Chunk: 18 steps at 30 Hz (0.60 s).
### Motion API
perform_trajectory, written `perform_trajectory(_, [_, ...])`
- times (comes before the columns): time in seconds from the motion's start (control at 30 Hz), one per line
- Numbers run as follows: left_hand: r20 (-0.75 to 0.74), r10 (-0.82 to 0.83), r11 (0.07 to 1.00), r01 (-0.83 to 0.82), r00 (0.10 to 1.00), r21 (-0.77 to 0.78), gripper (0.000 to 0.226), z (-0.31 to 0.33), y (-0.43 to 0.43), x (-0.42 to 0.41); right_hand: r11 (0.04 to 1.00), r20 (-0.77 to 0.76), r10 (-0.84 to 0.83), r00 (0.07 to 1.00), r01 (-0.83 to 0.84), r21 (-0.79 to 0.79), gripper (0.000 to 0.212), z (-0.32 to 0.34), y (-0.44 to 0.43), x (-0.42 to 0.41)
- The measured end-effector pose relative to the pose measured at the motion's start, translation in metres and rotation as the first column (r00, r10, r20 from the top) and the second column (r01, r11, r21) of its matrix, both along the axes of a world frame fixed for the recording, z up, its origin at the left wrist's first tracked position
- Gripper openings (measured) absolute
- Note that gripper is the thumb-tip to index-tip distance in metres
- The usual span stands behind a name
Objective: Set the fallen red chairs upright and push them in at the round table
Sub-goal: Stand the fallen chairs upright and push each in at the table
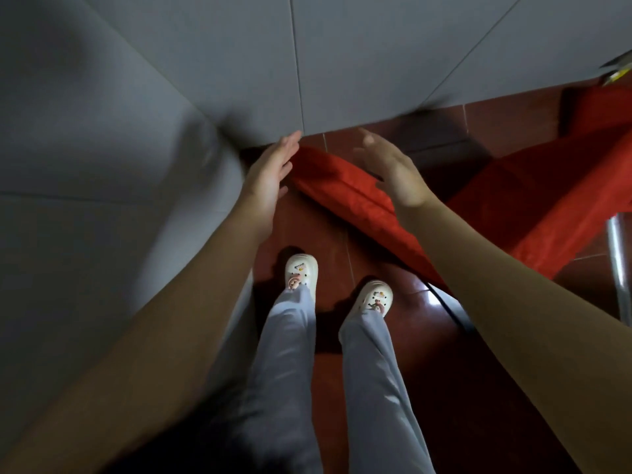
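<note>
A red fabric-covered chair (345, 189) lies on the dark red floor in front of my feet, its covered back running from the wall corner toward the lower right. My left hand (270, 172) hovers by the chair's upper left end with straight fingers, holding nothing. My right hand (393, 169) reaches out above the chair's middle, fingers spread and empty. More red cloth (554, 186), which may belong to another chair or to the table, fills the right side. No round table top is plainly visible.
Grey tiled walls (171, 97) meet in a corner just beyond the chair. A chrome metal leg (619, 268) stands at the right edge. A black cable (451, 309) runs across the floor near my right foot. My feet in white clogs (301, 268) stand on the tiles.
</note>
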State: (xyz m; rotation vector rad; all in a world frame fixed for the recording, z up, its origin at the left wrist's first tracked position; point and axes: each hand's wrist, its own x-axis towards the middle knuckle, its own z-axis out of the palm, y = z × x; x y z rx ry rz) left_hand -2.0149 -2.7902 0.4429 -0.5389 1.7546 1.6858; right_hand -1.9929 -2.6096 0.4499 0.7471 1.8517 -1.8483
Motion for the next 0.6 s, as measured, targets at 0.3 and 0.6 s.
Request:
perform_trajectory(0.3, [0.023, 0.01, 0.999, -0.011, 1.0, 0.045, 0.036, -0.087, -0.006, -0.027, 0.687, 0.248, 0.413, 0.877, -0.478, 0.547, 0.073, -0.104, -0.015, -0.016])
perform_trajectory(0.6, [-0.001, 0.049, 0.993, -0.048, 0.999, 0.108, 0.038, -0.115, -0.003, -0.04, 0.383, 0.426, 0.55, 0.718, -0.671, 0.635, 0.11, -0.131, -0.019, -0.034])
